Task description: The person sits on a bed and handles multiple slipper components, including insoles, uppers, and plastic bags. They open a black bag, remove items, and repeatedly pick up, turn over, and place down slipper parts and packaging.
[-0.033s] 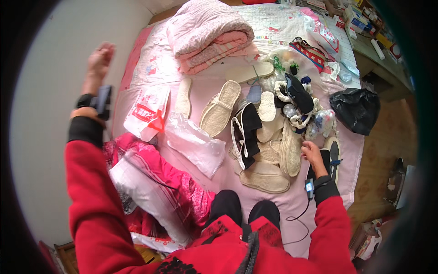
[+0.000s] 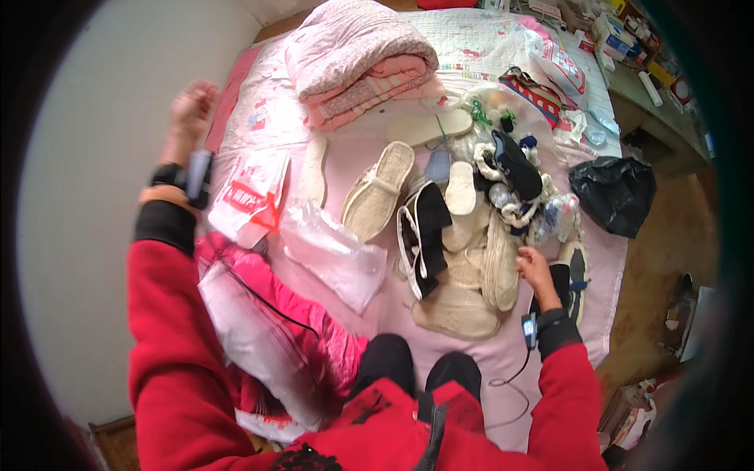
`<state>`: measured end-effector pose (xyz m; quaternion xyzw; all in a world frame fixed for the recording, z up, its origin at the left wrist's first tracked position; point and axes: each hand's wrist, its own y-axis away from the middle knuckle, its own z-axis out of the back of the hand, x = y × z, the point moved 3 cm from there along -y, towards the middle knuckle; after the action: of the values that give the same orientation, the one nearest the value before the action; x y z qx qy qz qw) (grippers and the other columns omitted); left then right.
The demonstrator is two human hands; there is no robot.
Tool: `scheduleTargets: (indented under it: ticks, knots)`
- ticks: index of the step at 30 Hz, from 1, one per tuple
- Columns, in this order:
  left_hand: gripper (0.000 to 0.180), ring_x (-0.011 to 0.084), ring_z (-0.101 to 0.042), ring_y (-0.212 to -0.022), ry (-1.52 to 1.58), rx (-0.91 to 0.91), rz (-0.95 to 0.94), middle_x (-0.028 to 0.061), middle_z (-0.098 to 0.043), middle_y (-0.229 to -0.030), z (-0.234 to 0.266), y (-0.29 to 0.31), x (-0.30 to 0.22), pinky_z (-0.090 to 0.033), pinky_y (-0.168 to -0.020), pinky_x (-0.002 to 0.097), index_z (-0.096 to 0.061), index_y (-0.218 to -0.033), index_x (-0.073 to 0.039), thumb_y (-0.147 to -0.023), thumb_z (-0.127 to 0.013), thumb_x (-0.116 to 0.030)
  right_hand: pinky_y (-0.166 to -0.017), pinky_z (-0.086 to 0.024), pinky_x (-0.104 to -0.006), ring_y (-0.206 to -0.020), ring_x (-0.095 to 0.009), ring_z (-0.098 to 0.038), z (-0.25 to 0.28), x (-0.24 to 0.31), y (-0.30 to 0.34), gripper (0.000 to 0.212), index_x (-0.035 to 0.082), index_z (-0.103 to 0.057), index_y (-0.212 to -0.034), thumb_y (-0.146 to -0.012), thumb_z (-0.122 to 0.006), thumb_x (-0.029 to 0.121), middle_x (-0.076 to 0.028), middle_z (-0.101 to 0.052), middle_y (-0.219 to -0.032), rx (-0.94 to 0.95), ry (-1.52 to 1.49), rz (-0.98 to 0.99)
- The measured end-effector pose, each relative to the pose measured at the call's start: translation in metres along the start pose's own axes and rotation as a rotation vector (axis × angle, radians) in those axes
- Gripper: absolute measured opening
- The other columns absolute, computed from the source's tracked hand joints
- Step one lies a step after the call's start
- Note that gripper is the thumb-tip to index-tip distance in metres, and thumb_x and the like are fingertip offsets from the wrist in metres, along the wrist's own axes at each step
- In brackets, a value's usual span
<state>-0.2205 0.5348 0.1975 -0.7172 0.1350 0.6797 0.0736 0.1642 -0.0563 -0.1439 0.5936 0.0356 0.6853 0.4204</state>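
My left hand (image 2: 192, 111) is raised high at the left, beside the wall. Its fingers look curled together, slightly blurred, and whatever they may hold does not show. My right hand (image 2: 536, 271) is low over the bed, its fingers bent and closed at the edge of a cream slipper (image 2: 501, 267); anything in them is hidden. More cream fleecy slippers (image 2: 455, 310) lie heaped to its left, with a black shoe upper (image 2: 430, 243) with a white edge on top. A dark shoe (image 2: 577, 271) with a pale insole lies right of the hand.
A folded pink quilt (image 2: 357, 59) lies at the back of the bed. White plastic bags (image 2: 334, 255) and a pink garment (image 2: 290, 306) are at the left. Braided cords and a navy slipper (image 2: 517, 163) pile up at the right, near a black bag (image 2: 614, 192). A cable (image 2: 514, 381) trails below.
My left hand and forearm have moved a little right and slightly down. My right hand stays by the slipper's edge.
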Motion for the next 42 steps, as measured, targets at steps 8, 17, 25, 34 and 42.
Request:
scheduleTargets:
  ticks: [8, 17, 25, 34, 42]
  knots:
    - [0.042, 0.0241, -0.049, -0.099, 0.033, -0.217, 0.406, 0.0169, -0.044, -0.114, -0.027, 0.057, 0.318, -0.046, -0.082, 0.0320, -0.031, -0.123, 0.002, -0.084, -0.045, -0.005, -0.091, -0.032, -0.0409, -0.109, -0.040, -0.036, -0.076, 0.013, -0.013, 0.082, 0.001, -0.025, -0.127, -0.063, -0.069, 0.026, -0.027, -0.032, -0.123, -0.174, 0.784, 0.215]
    - [0.065, 0.0298, -0.042, -0.112, -0.257, -0.296, 0.414, 0.0219, -0.040, -0.124, 0.028, 0.029, 0.394, -0.036, -0.089, 0.0356, -0.030, -0.127, 0.004, -0.071, -0.062, -0.009, -0.082, -0.039, -0.0419, -0.098, -0.043, -0.044, -0.077, 0.038, -0.029, 0.093, -0.006, -0.020, -0.126, -0.056, -0.076, 0.019, -0.028, -0.039, -0.109, 0.023, 0.931, 0.060]
    - [0.060, 0.0256, -0.041, -0.108, -0.410, -0.194, 0.629, 0.0163, -0.043, -0.117, 0.087, 0.021, 0.429, -0.032, -0.089, 0.0351, -0.040, -0.116, 0.003, -0.067, -0.064, -0.022, -0.081, -0.040, -0.0419, -0.098, -0.043, -0.045, -0.084, 0.041, -0.027, 0.091, -0.005, -0.020, -0.127, -0.057, -0.075, 0.015, -0.029, -0.038, -0.112, -0.012, 0.965, 0.091]
    - [0.032, 0.0195, -0.057, -0.067, -0.148, -0.098, 0.567, 0.0082, -0.057, -0.079, 0.082, 0.037, 0.423, -0.044, -0.059, 0.0307, -0.053, -0.093, -0.002, -0.071, -0.066, -0.022, -0.081, -0.040, -0.0419, -0.098, -0.043, -0.045, -0.085, 0.041, -0.027, 0.092, -0.002, -0.021, -0.128, -0.056, -0.075, 0.015, -0.028, -0.039, -0.113, -0.040, 0.956, 0.091]
    - [0.027, 0.0197, -0.057, -0.067, -0.319, -0.072, 0.670, 0.0073, -0.059, -0.076, 0.080, 0.018, 0.408, -0.044, -0.057, 0.0324, -0.057, -0.089, -0.002, -0.071, -0.068, -0.019, -0.083, -0.040, -0.0409, -0.101, -0.041, -0.045, -0.090, 0.038, -0.030, 0.093, -0.002, -0.022, -0.129, -0.056, -0.075, 0.018, -0.028, -0.039, -0.115, -0.045, 0.975, 0.001]
